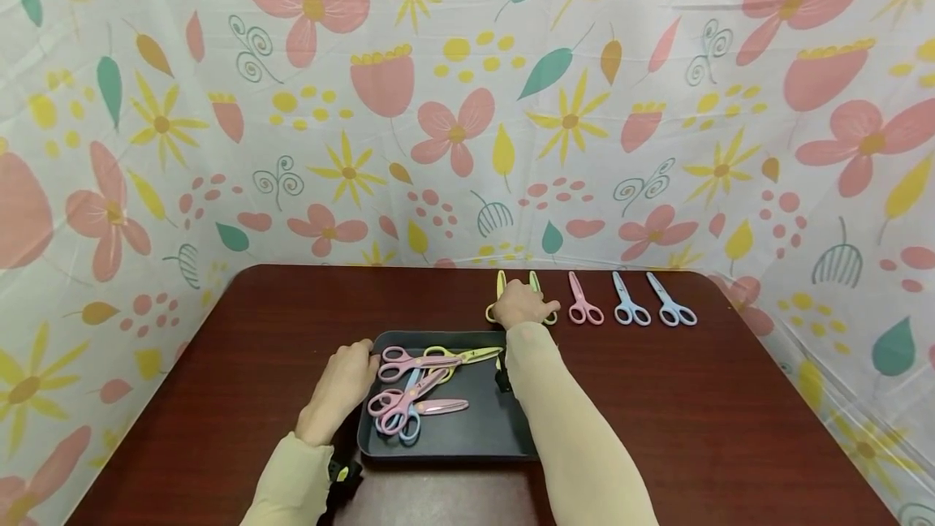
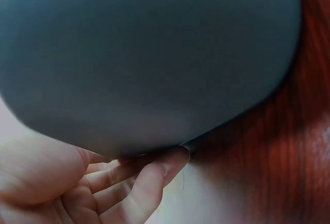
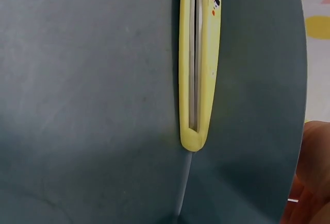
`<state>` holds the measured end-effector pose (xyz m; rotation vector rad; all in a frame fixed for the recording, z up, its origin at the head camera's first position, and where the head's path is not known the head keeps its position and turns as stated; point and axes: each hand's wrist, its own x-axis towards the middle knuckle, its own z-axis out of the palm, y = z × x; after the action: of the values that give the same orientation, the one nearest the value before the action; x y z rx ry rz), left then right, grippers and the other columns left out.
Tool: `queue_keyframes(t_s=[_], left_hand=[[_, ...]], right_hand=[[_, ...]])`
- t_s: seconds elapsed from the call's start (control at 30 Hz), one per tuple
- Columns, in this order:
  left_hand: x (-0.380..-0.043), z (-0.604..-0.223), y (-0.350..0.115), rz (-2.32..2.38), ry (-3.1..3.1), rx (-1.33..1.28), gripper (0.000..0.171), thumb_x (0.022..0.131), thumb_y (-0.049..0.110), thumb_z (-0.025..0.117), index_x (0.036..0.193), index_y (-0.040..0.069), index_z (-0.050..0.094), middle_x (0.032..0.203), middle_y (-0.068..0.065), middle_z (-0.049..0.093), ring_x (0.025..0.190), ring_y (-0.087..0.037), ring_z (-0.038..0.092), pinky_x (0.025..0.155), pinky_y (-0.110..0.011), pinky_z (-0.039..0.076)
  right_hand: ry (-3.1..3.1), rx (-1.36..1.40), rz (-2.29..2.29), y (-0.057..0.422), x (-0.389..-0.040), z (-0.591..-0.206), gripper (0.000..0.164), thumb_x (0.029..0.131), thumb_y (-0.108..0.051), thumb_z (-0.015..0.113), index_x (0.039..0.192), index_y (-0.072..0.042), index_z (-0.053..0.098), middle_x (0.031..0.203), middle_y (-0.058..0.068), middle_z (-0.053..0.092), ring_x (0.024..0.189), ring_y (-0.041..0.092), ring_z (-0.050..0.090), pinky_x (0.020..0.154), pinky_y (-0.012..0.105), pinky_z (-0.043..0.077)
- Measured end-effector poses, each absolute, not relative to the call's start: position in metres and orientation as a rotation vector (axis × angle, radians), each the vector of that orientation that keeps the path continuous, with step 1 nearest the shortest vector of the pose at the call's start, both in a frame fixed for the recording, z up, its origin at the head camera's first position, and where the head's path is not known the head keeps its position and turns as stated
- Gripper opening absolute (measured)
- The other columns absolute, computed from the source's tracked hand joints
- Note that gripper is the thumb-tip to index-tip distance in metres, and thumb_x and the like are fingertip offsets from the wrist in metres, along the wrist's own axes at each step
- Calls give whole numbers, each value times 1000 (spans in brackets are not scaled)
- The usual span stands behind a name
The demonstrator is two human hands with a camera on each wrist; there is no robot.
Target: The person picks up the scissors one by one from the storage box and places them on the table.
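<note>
My left hand holds the left rim of a dark grey tray; in the left wrist view its fingers bend against the tray's outer wall. Pink scissors, yellow scissors and blue scissors lie heaped in the tray's left part, several in all. My right hand is reached beyond the tray, over green scissors and beside other yellow scissors. Its fingertips are hidden, so I cannot tell whether it pinches the green pair. The right wrist view shows the tray's yellow scissors close up.
To the right of my right hand, pink scissors, blue scissors and a second blue pair stand in a row along the back edge of the brown table. A flower-patterned cloth hangs behind and at both sides.
</note>
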<state>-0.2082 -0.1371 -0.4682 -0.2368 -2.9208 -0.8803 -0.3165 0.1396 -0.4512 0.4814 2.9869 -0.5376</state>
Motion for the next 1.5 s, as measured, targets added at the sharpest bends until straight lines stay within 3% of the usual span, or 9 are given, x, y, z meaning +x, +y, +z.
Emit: queue_keyframes(t_s=[0.3,0.67,1.27,1.5], left_hand=[[-208,-468,-137,-867,-2892,-243,10,93,6,60,89,-2,64,68,-9,57,56,-20,53,53,-36,42],[-207,-467,-136,-861,-2894,-253,9,92,5,60,89,-2,63,67,-9,57,57,-21,54,54,-37,43],[-207,-468,-136,-859,-2907,-244,11,93,7,60,93,-3,64,71,-11,60,58,-21,55,54,-37,43],[-209,-467,-137,-847,-2896,-243,10,93,6,60,91,-2,64,72,-13,61,59,-23,57,54,-39,44]], right_hand=[[2990,478,-528,140,-317,-453,41,83,-27,74,117,-6,64,117,20,62,117,44,49,96,73,18],[3015,489,-560,143,-322,-457,30,82,-21,74,107,-7,67,112,19,64,114,43,51,95,73,19],[3067,443,-507,146,-317,-447,24,83,-27,71,98,-9,68,107,18,64,111,43,51,94,72,20],[3095,395,-522,150,-310,-430,37,87,-32,67,112,-5,65,119,21,60,113,43,50,95,70,22]])
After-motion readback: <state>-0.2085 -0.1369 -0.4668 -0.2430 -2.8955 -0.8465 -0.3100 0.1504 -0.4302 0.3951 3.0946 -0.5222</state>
